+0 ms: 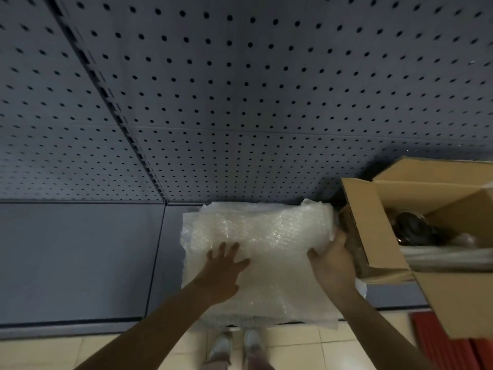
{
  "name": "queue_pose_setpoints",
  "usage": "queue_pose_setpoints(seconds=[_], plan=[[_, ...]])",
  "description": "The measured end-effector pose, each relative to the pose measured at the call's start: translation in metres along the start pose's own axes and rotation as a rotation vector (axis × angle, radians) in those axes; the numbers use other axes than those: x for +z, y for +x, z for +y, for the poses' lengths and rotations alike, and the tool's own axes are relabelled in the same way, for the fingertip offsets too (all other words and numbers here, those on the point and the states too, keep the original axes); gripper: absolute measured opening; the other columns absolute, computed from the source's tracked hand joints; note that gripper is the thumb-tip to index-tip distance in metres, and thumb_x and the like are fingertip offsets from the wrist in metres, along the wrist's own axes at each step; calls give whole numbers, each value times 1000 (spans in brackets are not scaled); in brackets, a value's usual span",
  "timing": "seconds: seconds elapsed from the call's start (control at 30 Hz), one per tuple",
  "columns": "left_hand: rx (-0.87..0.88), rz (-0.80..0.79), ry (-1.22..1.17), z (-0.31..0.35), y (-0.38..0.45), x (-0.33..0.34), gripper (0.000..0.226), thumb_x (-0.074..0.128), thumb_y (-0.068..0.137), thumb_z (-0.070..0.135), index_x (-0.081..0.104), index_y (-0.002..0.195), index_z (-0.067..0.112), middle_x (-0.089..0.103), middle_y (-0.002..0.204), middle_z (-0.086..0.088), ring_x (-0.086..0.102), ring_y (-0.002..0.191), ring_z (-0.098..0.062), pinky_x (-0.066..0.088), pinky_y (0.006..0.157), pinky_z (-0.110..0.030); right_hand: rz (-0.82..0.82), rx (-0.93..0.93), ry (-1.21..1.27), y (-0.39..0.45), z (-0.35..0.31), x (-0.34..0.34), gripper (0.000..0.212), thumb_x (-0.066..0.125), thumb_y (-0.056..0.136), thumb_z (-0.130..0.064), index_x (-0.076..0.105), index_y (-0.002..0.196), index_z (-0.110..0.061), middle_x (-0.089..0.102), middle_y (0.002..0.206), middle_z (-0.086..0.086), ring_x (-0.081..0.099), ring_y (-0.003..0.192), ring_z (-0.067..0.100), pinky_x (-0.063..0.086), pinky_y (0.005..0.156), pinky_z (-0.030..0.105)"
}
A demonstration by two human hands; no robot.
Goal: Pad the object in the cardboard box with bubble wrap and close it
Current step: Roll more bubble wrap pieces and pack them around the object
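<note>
A stack of clear bubble wrap sheets lies on the grey shelf in front of me. My left hand rests flat on top of the stack with its fingers spread. At the stack's right edge, my right hand curls its fingers around the sheets, thumb on top. To the right stands an open cardboard box with its flaps up. Inside it a dark round object shows, partly hidden by the box wall, with some pale wrap beside it.
A grey pegboard wall rises behind the shelf. The shelf's front edge runs just below the bubble wrap. Beyond it are a tiled floor, my shoes, and red material at the lower right.
</note>
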State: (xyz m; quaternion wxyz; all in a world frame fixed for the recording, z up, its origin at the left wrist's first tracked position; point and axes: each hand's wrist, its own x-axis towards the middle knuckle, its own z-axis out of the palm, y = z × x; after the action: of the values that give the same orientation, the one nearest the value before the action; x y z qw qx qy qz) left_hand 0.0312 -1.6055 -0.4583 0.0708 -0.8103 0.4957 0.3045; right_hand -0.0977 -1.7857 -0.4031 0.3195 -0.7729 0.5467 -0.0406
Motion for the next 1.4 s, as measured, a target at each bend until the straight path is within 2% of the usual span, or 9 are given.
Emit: queue_pose_setpoints(seconds=[0.17, 0.33, 0.47, 0.6, 0.7, 0.87, 1.03, 1.2, 1.4], plan=[[11, 35, -239, -19, -9, -20, 53, 50, 96, 34, 32, 146, 31, 13, 159, 3, 15, 145, -21, 19, 119, -37, -218, -108, 165, -32, -44, 1, 34, 65, 85, -19, 52, 116, -16, 57, 88, -4, 54, 69, 5, 40, 54, 15], [-119, 183, -231, -53, -34, -45, 43, 42, 99, 32, 41, 141, 28, 42, 147, 3, 44, 129, -18, 36, 105, -30, -362, -258, 121, -70, -76, 39, 51, 63, 86, -34, 42, 132, -26, 35, 130, -3, 43, 117, 13, 39, 78, 18], [-235, 307, -296, -77, -61, -53, 30, 40, 99, 24, 55, 125, 18, 57, 125, -5, 59, 104, -21, 48, 86, -30, -496, -265, 67, -81, -91, 76, 51, 57, 90, -30, 38, 137, -24, 33, 139, 0, 54, 103, 15, 47, 69, 18], [-204, 433, -264, -83, -75, -44, 24, 38, 99, 18, 59, 103, 9, 62, 105, -8, 62, 82, -20, 51, 68, -31, -589, -270, -63, -80, -97, 113, 51, 50, 95, -24, 32, 143, -16, 39, 142, 7, 47, 123, 23, 43, 99, 30], [-43, 424, -254, -77, -72, -28, 32, 42, 99, 20, 54, 128, 16, 52, 136, -3, 58, 111, -22, 47, 92, -30, -590, -266, -109, -74, -92, 130, 46, 44, 97, -16, 35, 142, -14, 45, 142, 8, 46, 126, 24, 39, 105, 32], [29, 220, -3, -66, -52, -3, 50, 41, 99, 31, 30, 148, 25, 16, 160, -3, 11, 148, -25, 11, 119, -39, -596, -371, -91, -62, -78, 124, 34, 44, 95, -6, 51, 128, -12, 58, 128, 6, 56, 113, 19, 45, 96, 25], [-20, 79, 92, -73, -45, -1, 53, 42, 98, 40, 28, 148, 31, 7, 161, -1, 6, 148, -25, 6, 119, -44, -36, -402, -171, -65, -43, 107, 46, 65, 81, -14, 51, 125, -18, 50, 123, 3, 49, 111, 21, 44, 94, 31], [-28, 67, 100, -72, -45, -7, 52, 43, 97, 42, 31, 147, 32, 11, 161, -1, 9, 147, -26, 3, 119, -45, -400, 64, 179, -69, -28, 104, 52, 67, 83, -34, 45, 124, -11, 56, 106, 3, 60, 91, 20, 48, 69, 27], [-35, 50, 164, -56, -57, -25, 53, 39, 98, 42, 28, 148, 27, 19, 157, -8, 10, 146, -31, 0, 118, -51, -445, -10, 224, -51, -41, 76, 26, 65, 83, -19, 50, 104, -14, 62, 99, 6, 59, 78, 13, 51, 63, 25]])
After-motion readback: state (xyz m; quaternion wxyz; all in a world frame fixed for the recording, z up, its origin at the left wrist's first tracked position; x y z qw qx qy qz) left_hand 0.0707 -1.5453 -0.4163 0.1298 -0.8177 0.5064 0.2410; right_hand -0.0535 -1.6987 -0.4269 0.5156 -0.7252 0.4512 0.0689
